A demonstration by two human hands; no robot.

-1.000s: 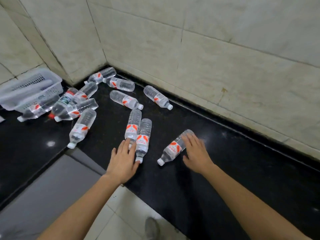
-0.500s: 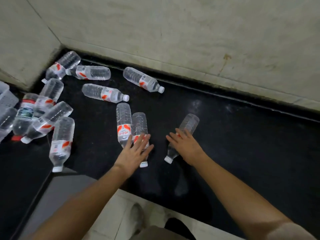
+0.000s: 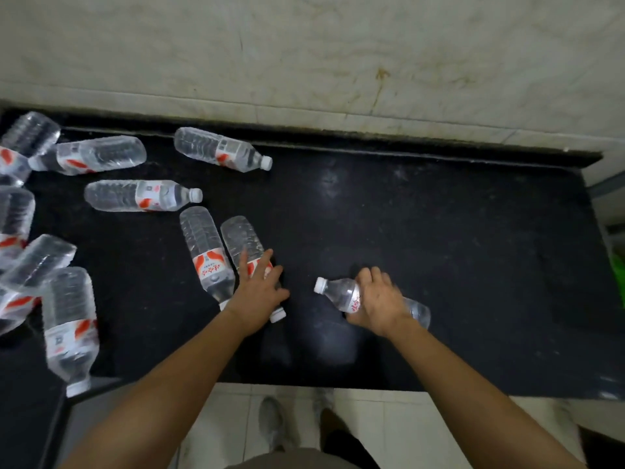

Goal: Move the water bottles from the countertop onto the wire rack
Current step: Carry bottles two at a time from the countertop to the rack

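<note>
The right hand [image 3: 380, 301] is wrapped around a clear water bottle [image 3: 341, 294], fingers curled over its labelled middle, white cap pointing left; whether it rests on the black countertop [image 3: 456, 248] cannot be told. The left hand [image 3: 255, 292] lies on a second bottle [image 3: 241, 240], fingers spread and only partly closed. A third bottle [image 3: 206, 253] lies touching it on the left. More bottles lie scattered left.
</note>
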